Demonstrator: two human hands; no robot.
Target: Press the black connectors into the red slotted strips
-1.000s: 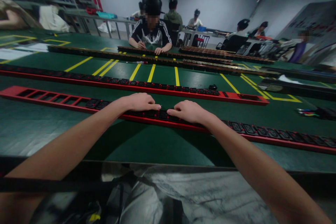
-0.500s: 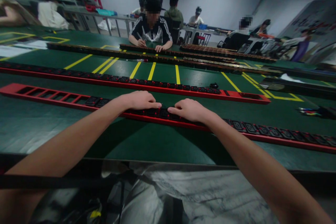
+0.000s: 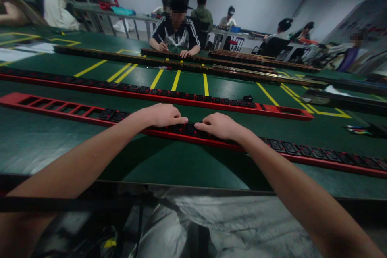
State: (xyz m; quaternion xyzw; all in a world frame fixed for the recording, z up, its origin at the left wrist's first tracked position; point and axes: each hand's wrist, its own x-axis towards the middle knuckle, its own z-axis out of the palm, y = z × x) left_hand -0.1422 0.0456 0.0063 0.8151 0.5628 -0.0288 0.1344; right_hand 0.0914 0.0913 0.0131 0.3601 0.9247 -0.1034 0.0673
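A: Head view, the only one. State of the hands?

B: Left hand (image 3: 165, 115) and right hand (image 3: 220, 125) lay on the middle of the near red bar (image 3: 12, 99), thumbs pointing toward each other with a small gap between. Other fingers curled out of sight; could not tell whether they gripped the bar or only pressed on it.

A: Position of the bar?

B: Flat on the green tabletop (image 3: 181, 165), near the wearer's edge, running out of view at right. Black sockets (image 3: 289, 147) filled most of it. Toward the left end, several slots (image 3: 64, 107) stood open.

A: Surroundings?

B: Second red bar (image 3: 272, 110) just beyond, apart from the first. Small black piece (image 3: 248, 98) beside it, too blurred to name. Loose cables (image 3: 358, 130) farther right. Across the tabletop, a co-worker (image 3: 194, 35) held a pen.

A: Risks from there?

B: Judgement only. Uneven thumb pressure might have tilted a socket in its slot. A sideways push might have slid the bar, since the tabletop looked smooth, and knocked it against the second one. Lifting by the middle alone risked sagging ends, given its length. A swing of the right end, outside the view, could have struck something unseen.
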